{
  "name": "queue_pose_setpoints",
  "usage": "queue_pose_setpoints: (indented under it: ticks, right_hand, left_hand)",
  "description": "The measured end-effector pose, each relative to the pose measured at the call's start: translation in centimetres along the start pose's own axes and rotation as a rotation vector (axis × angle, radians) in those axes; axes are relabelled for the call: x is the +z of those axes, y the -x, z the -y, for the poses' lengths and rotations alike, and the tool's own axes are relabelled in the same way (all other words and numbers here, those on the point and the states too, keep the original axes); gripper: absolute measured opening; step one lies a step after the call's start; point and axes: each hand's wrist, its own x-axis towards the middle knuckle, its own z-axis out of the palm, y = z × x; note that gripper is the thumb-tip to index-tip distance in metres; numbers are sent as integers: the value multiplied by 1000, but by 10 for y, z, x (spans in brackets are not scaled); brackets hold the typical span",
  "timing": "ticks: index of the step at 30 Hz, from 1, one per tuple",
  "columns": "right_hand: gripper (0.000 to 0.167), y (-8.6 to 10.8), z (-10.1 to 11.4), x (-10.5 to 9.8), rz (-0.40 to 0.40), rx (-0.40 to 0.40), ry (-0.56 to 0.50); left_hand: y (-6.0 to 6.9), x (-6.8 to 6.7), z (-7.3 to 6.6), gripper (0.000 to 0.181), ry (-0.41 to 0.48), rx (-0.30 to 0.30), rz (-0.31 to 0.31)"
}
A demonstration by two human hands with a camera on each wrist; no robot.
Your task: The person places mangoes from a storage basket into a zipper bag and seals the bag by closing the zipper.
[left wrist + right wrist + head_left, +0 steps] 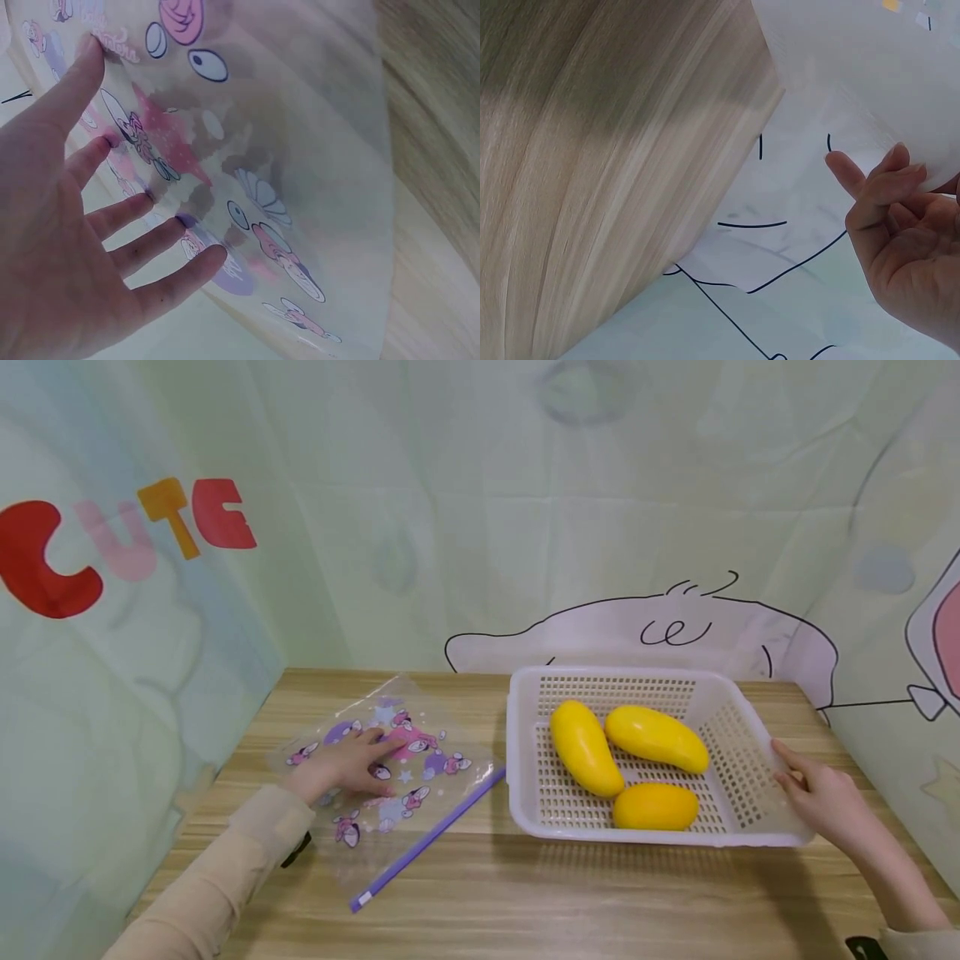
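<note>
A clear bag (442, 793) printed with pink and purple pictures lies on the table's left side, a purple slider strip along its front right edge. My left hand (345, 766) rests on it with fingers spread; the left wrist view shows the hand (97, 225) against the printed plastic (330, 150). At the right, a white perforated basket (525, 810) holds three yellow mango-like fruits (585, 747). My right hand (825, 797) grips its right rim, fingers curled at the edge; in the right wrist view the hand (907, 240) pinches the white basket (855, 67).
The wooden table (525, 902) reaches back to a hanging pale green cloth (375, 527) with cartoon drawings and coloured letters. The cloth also hangs along the left and right sides of the table.
</note>
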Motion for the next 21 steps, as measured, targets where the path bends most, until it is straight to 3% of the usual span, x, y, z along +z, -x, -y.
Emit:
queue_pose_setpoints:
  ticks: [8,21]
  right_hand:
    - [48,0,-1,1,-2,-15,-14]
    - [48,1,0,-1,-9,-25,-15]
  left_hand:
    - [1,2,-3,87,24,-81,4]
    - [3,6,-4,89,-15,-103,-62]
